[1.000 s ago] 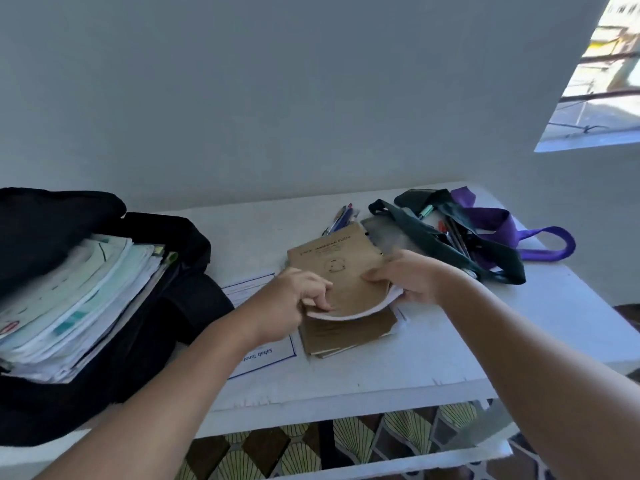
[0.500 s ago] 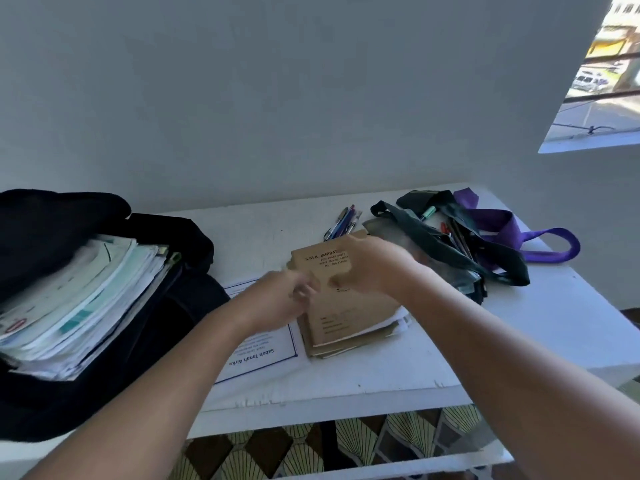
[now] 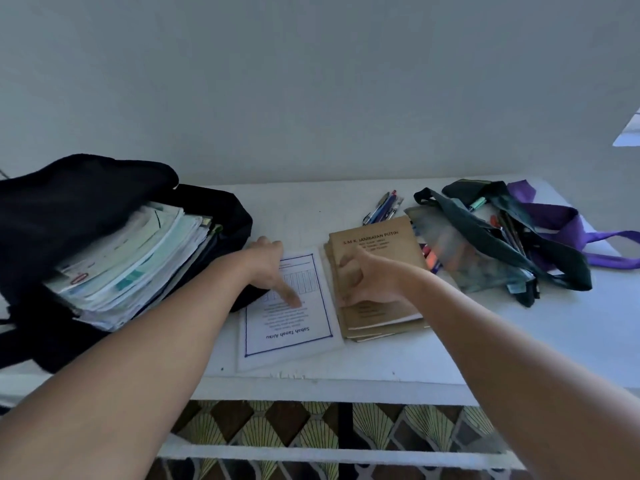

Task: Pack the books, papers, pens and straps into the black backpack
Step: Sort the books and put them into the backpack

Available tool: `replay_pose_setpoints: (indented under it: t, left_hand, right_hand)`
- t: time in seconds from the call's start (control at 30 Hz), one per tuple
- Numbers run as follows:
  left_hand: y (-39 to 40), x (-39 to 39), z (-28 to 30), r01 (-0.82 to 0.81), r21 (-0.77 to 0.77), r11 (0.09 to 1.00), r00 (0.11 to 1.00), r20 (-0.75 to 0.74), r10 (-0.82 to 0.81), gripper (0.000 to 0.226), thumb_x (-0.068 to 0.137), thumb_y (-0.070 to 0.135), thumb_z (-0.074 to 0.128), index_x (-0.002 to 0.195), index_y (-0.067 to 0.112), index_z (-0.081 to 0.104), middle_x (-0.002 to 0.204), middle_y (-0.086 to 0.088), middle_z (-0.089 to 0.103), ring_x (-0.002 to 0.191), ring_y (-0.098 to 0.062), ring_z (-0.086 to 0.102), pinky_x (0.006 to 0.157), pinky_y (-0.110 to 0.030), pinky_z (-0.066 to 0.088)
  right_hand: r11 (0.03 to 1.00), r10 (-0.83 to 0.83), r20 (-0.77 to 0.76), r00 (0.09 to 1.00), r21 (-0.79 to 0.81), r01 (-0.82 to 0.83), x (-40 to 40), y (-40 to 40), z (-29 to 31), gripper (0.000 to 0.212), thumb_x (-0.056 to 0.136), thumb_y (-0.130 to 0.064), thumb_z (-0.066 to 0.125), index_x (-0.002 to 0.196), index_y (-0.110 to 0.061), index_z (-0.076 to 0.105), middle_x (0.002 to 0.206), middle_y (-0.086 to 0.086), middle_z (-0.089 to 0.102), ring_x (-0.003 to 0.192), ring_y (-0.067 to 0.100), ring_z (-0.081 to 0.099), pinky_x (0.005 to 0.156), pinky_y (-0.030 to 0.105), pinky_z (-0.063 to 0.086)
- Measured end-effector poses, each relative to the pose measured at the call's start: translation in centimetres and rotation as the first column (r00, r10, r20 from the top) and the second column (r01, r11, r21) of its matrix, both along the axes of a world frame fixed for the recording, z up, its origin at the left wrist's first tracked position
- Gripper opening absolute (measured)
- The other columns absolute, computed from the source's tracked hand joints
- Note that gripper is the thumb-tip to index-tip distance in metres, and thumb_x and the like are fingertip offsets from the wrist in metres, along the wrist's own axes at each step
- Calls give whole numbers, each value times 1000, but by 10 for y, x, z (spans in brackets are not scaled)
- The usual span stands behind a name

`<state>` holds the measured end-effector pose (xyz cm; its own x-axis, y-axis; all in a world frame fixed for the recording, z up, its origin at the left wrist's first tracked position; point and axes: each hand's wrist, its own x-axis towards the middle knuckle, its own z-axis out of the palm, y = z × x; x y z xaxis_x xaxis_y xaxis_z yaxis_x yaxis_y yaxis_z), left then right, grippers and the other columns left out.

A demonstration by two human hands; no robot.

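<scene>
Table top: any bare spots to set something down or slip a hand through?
Bare table between the black backpack and the pens, behind the white sheet. Another bare strip along the front right edge, before the straps. Crowded: the brown books, mesh pouch and straps touch or overlap.

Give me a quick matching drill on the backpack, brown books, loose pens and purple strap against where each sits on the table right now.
Things:
1. backpack
2. brown books
3. loose pens
4. purple strap

Places:
A. far right, tangled with a dark strap
B. far left, stuffed with papers
C. middle, under the right hand
D. just behind the books

Pairs: 1-B, 2-C, 3-D, 4-A
</scene>
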<state>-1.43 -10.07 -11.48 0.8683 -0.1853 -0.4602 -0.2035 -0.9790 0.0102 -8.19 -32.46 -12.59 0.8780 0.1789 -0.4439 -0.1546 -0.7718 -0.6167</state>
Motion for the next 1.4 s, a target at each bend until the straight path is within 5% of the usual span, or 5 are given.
replay_pose_setpoints:
  t: [0.5,0.87,1.1,1.23,1.4]
  left_hand:
    - [13,5,67,112,-272,956,959,281,-32,43,81,51,81,87,22,49,97,-3,50,84,-22,54,69,-32,40]
    - [-28,-34,149,336,-253,907,618,786,-9,60,89,24,75,140,19,44,104,-5,69,94,-36,64,83,-45,51]
    - [-94,-78,62,548,-135,825,673,657,-340,34,92,12,57,120,30,61,110,-1,57,88,-31,64,73,-35,43]
    - [-107,-92,13,466,-404,787,884,250,-394,46,88,57,68,129,38,58,119,10,54,97,-12,60,82,-34,50]
    - [-91,-70,-21,145,-351,925,886,462,37,69,87,76,54,132,24,56,114,-1,62,106,-23,57,88,-39,51]
  right_hand:
    - [931,-247,-108,963,249,267,8,-6,-8,58,102,-71,35,134,-25,52,113,5,68,100,20,68,96,39,49]
    - [775,-363,-293,885,432,461,15,-20,-2,98,85,-94,17,124,-19,67,99,19,79,95,30,77,90,37,54]
    - [111,-393,-497,774,810,576,-4,-71,7,101,87,-88,38,140,-3,57,126,20,72,121,35,67,117,52,42]
    - [706,-589,-44,807,458,540,-10,-68,-2,59,96,-23,74,147,-9,49,121,12,70,104,28,70,97,50,58]
    - [841,-519,327,790,28,541,-18,-66,-4,52,99,-23,61,147,-22,41,133,11,59,117,29,59,91,43,56]
